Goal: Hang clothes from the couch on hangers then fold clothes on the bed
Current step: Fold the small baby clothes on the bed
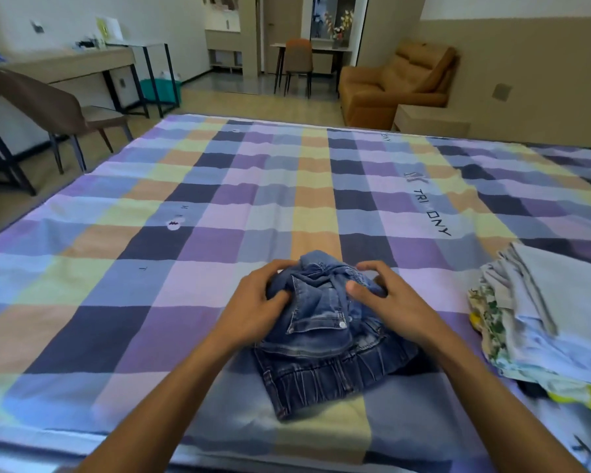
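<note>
The curled fingers of the left hand (258, 302) and the right hand (388, 302) grip the bunched far end of a blue denim jacket (321, 339). Its near part lies flat below the wrists on the checked bed (185, 233). A stack of folded clothes (553, 322) sits near the right hand's outer side. A tan couch (386, 87) stands well beyond the fingertips.

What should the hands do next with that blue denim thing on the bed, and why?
Probably fold the bunched top down and press it flat. The left hand and right hand both grip the crumpled upper part of the denim garment, while its lower half lies on the bed. The folded pile beside it already lies flat.
</note>
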Action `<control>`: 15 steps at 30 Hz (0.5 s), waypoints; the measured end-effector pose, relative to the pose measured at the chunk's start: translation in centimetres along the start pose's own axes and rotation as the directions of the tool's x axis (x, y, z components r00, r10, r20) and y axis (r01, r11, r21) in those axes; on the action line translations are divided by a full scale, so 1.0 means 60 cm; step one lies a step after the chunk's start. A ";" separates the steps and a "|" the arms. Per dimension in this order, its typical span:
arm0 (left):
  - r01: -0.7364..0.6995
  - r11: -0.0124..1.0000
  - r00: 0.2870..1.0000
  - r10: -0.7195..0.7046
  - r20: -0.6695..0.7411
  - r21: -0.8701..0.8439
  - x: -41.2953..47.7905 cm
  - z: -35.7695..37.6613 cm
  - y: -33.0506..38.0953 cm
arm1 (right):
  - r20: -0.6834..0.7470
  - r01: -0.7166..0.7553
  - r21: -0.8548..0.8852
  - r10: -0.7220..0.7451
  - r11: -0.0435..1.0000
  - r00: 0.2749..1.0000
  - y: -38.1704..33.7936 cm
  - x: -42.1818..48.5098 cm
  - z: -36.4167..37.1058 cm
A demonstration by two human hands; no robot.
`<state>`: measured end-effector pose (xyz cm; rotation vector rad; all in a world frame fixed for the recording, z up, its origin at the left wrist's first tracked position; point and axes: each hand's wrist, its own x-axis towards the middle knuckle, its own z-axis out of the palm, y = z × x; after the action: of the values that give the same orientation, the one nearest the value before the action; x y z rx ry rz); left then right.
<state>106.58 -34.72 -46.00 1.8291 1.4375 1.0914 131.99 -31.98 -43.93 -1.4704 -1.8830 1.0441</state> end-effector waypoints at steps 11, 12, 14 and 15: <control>-0.025 0.893 0.891 -0.183 -0.415 -0.449 -0.008 -0.031 0.056 | -0.312 0.237 0.220 -0.162 0.946 0.936 -0.030 0.014 -0.045; -0.007 0.858 0.817 -0.291 -0.497 -0.514 -0.013 -0.047 0.042 | -0.390 0.190 0.384 -0.028 0.904 0.920 -0.027 0.012 -0.067; 0.067 0.861 0.720 -0.392 -0.573 -0.504 -0.027 -0.083 0.009 | -0.501 0.157 0.571 0.190 0.806 0.844 -0.020 0.001 -0.115; 0.109 0.889 0.731 -0.375 -0.570 -0.445 -0.031 -0.094 0.008 | -0.543 0.155 0.542 0.203 0.826 0.815 -0.022 -0.006 -0.135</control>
<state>101.81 -36.95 -43.20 0.9627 1.6150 1.8177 137.73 -30.43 -38.28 -1.2524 -0.9943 0.9099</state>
